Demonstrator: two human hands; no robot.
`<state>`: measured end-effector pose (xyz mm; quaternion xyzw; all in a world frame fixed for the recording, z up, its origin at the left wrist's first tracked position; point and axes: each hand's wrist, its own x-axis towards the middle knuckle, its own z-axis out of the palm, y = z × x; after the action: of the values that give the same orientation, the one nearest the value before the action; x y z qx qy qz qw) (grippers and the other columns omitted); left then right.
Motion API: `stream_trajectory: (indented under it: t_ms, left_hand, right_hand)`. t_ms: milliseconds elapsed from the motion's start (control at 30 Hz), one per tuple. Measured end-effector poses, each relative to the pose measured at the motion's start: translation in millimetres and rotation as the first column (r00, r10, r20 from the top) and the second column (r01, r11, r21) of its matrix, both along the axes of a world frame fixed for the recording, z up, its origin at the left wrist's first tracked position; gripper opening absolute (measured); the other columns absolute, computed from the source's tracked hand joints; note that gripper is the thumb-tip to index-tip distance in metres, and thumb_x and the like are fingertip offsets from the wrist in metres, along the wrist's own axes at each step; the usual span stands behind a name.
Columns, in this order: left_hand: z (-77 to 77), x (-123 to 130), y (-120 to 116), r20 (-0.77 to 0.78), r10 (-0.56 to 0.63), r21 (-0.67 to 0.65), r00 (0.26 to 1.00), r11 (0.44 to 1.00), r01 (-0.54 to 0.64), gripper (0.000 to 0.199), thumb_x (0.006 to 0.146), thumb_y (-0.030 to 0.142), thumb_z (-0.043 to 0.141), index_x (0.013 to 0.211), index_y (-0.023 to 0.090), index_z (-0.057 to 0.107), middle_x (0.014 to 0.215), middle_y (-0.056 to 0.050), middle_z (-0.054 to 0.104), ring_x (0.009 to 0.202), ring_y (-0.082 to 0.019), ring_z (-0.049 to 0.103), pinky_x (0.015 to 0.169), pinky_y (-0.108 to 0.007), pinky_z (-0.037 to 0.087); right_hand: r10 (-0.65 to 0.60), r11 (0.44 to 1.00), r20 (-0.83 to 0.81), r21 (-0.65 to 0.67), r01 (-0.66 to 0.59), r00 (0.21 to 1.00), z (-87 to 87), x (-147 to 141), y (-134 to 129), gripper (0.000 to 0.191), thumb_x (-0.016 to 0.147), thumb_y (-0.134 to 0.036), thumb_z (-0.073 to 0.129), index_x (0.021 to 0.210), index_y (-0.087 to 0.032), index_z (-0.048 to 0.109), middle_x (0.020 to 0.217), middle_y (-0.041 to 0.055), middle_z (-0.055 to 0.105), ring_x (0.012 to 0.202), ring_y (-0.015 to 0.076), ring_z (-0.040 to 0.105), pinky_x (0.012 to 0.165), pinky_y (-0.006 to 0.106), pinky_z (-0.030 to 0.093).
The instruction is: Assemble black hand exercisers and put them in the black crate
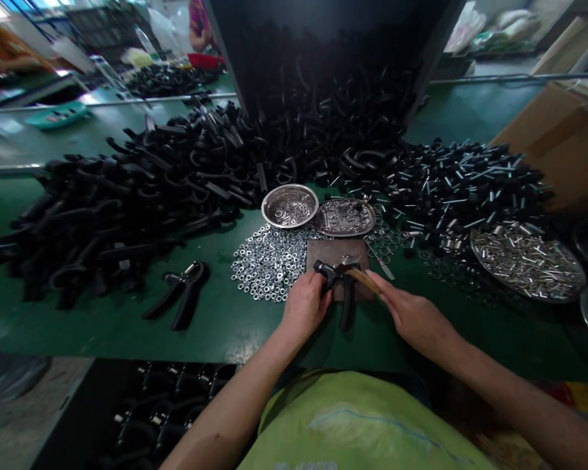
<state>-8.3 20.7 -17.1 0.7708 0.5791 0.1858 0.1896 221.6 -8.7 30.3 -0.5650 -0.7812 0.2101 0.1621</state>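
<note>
My left hand (306, 305) is closed around one handle of a black two-handled hand grip (347, 303), which rests on a square brown block (318, 249). My right hand (411, 320) grips a hammer by its wooden handle (365, 281). The hammer's metal head (345, 262) is over the top end of the hand grip; whether they touch I cannot tell. To the left, a second hand grip (189, 294) with a spring at its top lies on the green table (245, 333). A small screwdriver (383, 262) lies right of the block.
Loose nuts (269, 261) lie left of the block. A round bowl (290, 187) and an oval tray (372, 225) stand behind it. Black handles (176, 176) are heaped across the back, bolts (470, 176) at right near a tray of metal pins (529, 264) and a cardboard box (553, 140).
</note>
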Motion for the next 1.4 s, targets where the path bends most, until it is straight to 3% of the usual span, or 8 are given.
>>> stream_trajectory:
  t_ms: [200,333,467,600,833,967,1167,1400]
  left_hand:
    - [0.1,-2.2,5.3,-0.015,0.001,-0.043,1.000,0.999,-0.002,0.008,0.080,0.025,0.056,0.085,0.020,0.054,0.083,-0.006,0.059,0.077,-0.020,0.056,0.068,-0.030,0.042]
    - [2.9,-3.9,12.3,0.021,0.046,-0.122,0.999,0.992,-0.043,0.011,0.078,0.030,0.059,0.080,0.020,0.056,0.075,-0.003,0.059,0.067,-0.017,0.055,0.061,-0.027,0.037]
    - [12.2,-20.0,17.6,0.236,0.141,-0.209,0.961,0.974,-0.091,0.017,0.078,0.036,0.059,0.077,0.019,0.057,0.068,0.001,0.058,0.060,-0.014,0.052,0.056,-0.025,0.036]
    - [26.5,-68.9,18.3,0.336,0.334,-0.189,0.881,0.940,-0.284,0.029,0.078,0.047,0.057,0.083,0.019,0.059,0.067,0.002,0.058,0.059,-0.014,0.051,0.055,-0.024,0.038]
    - [33.0,-206.0,1.5,-0.227,0.712,0.152,0.664,0.700,-0.698,0.040,0.078,0.052,0.050,0.097,0.019,0.061,0.093,-0.005,0.062,0.084,-0.024,0.059,0.068,-0.031,0.045]
    - [11.5,-263.6,-7.0,-0.462,0.676,0.047,0.573,0.664,-0.746,0.044,0.080,0.052,0.044,0.104,0.019,0.061,0.096,-0.007,0.062,0.088,-0.025,0.060,0.066,-0.030,0.046]
    - [-5.7,-279.0,-6.6,-0.472,0.685,-0.009,0.555,0.626,-0.780,0.045,0.079,0.053,0.044,0.106,0.021,0.060,0.100,-0.008,0.064,0.092,-0.027,0.061,0.067,-0.032,0.049]
    - [-0.7,-278.3,-2.9,-0.431,0.722,-0.152,0.541,0.533,-0.832,0.054,0.078,0.057,0.043,0.114,0.019,0.057,0.091,-0.013,0.067,0.079,-0.032,0.064,0.060,-0.037,0.050]
  right_hand:
    - [-0.095,0.989,0.040,0.116,0.090,0.995,-7.4,23.5,-9.6,0.045,0.095,-0.030,0.035,0.140,-0.030,0.038,0.130,0.0035,0.058,0.104,0.0223,0.064,0.085,0.038,0.054]
    - [-0.286,0.932,0.260,0.298,0.205,0.922,-28.9,62.1,-43.0,0.043,0.095,-0.032,0.039,0.138,-0.027,0.042,0.114,0.0058,0.067,0.084,0.0222,0.068,0.064,0.033,0.052]
    - [-0.338,0.910,0.539,0.395,0.123,0.772,-59.1,98.9,-63.8,0.045,0.093,-0.036,0.044,0.135,-0.020,0.048,0.079,0.0066,0.068,0.070,0.0237,0.062,0.055,0.035,0.042]
    - [-0.285,0.897,0.495,0.441,0.046,0.820,-66.4,112.0,-54.9,0.041,0.091,-0.040,0.045,0.117,-0.013,0.062,0.084,0.0093,0.066,0.080,0.0248,0.058,0.067,0.037,0.045]
    - [-0.188,0.900,0.265,0.432,0.058,0.946,-41.7,81.2,42.6,0.032,0.093,-0.028,0.043,0.113,-0.013,0.063,0.100,0.0097,0.066,0.097,0.0226,0.055,0.083,0.034,0.045]
    - [-0.181,0.908,0.226,0.412,0.075,0.957,-34.6,58.1,127.0,0.030,0.092,-0.025,0.043,0.110,-0.015,0.066,0.101,0.0087,0.067,0.097,0.0227,0.053,0.085,0.034,0.044]
    - [-0.213,0.938,0.294,0.327,0.111,0.932,-36.7,33.1,224.6,0.030,0.089,-0.022,0.044,0.108,-0.018,0.067,0.103,0.0115,0.066,0.102,0.0245,0.050,0.085,0.034,0.043]
    - [-0.234,0.934,0.293,0.334,0.131,0.927,-32.9,8.2,289.3,0.033,0.091,-0.022,0.041,0.115,-0.019,0.062,0.108,0.0110,0.064,0.104,0.0240,0.050,0.087,0.033,0.042]
